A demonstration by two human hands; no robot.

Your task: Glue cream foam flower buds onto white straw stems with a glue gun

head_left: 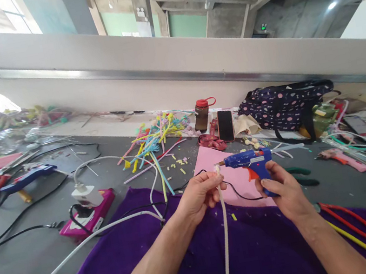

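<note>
My right hand [281, 188] is wrapped round the handle of a blue hot glue gun [249, 161] with an orange trigger. Its nozzle points left at the top end of a long white stick [224, 224]. My left hand [199, 194] pinches that stick near its top, and the rest hangs down over a purple cloth [153, 251]. A pink sheet [208, 161] lies under the gun. The gun's black cord [239, 193] loops across the sheet.
A heap of coloured pipe cleaners [155, 139] lies behind, with a brown bottle [202, 114], a phone [225, 125] and a spotted bag [284, 107]. A pink power strip [88, 215] and white cable [82, 249] lie at left. Red and yellow-handled scissors [354, 225] sit at right.
</note>
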